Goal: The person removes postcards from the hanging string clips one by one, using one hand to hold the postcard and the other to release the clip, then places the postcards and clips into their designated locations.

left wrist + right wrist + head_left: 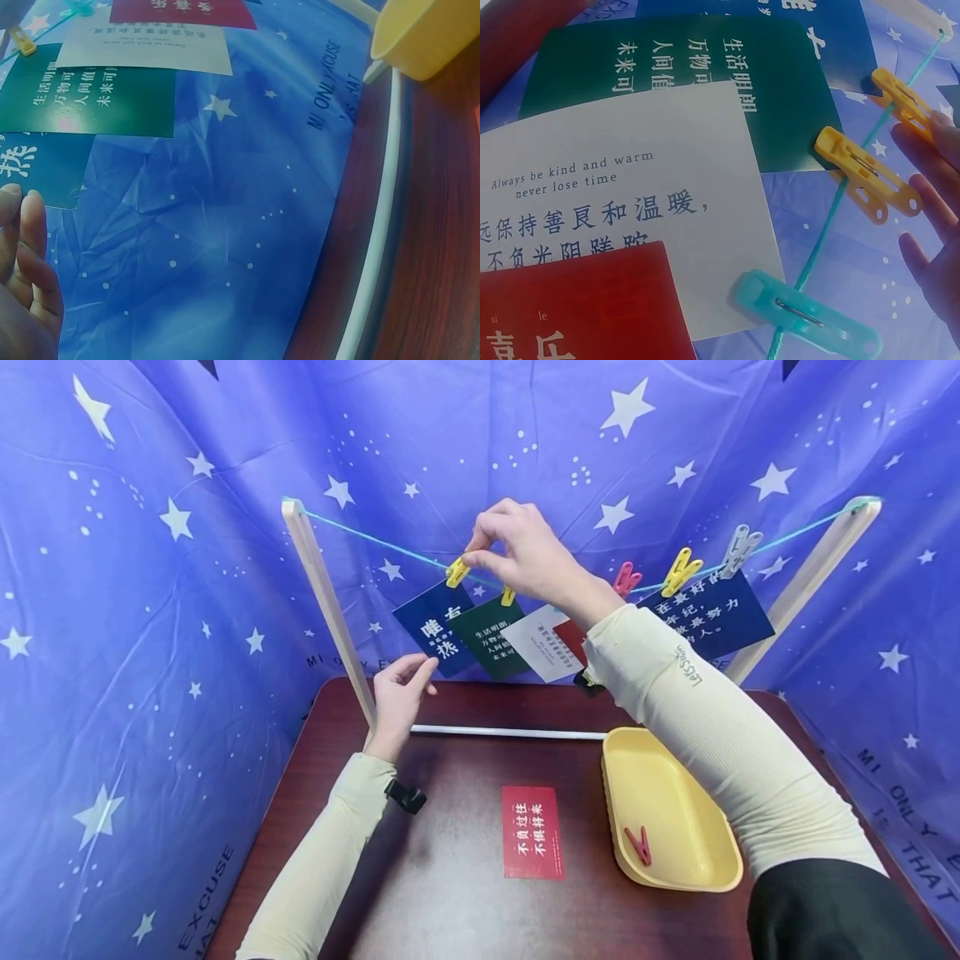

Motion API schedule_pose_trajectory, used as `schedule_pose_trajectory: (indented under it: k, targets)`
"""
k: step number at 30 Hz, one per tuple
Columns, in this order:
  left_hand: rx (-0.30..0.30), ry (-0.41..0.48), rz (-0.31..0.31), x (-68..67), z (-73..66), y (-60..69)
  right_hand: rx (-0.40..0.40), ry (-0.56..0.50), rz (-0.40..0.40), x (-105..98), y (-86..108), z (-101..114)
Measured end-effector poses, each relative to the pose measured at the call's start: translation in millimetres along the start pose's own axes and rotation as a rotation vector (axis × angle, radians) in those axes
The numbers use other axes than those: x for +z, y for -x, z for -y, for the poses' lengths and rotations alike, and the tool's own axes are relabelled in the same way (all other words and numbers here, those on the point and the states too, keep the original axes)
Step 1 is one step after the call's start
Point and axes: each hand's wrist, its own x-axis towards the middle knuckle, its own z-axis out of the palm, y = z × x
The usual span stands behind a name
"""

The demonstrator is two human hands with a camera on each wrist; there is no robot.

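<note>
My right hand (528, 547) pinches a yellow clothespin (457, 572) at the top edge of a blue card (417, 620), on the left part of a teal line. Lower down, my left hand (401, 695) has its thumb and fingertip at the bottom edge of that card, seemingly pinching it. Beside it hangs a green card (682, 67) under a second yellow clothespin (866, 172). A white card (615, 180) overlaps the green one, near a teal clothespin (810, 311). A red card (577, 307) partly covers the white one.
Wooden posts (322, 585) hold the line, with a white rod (510, 732) along their base. Farther right hangs a dark blue card (723, 618). A yellow basin (675, 777) contains a red clothespin (639, 846). One red card (533, 832) lies on the table (442, 877).
</note>
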Motion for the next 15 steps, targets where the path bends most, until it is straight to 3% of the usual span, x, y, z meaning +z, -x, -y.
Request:
schedule_pose_trajectory:
  k: [15]
  targets:
    - [0.0,-0.03,-0.017,-4.4,-1.5,2.4,-0.011,-0.006,-0.055,0.1,3.4,1.1]
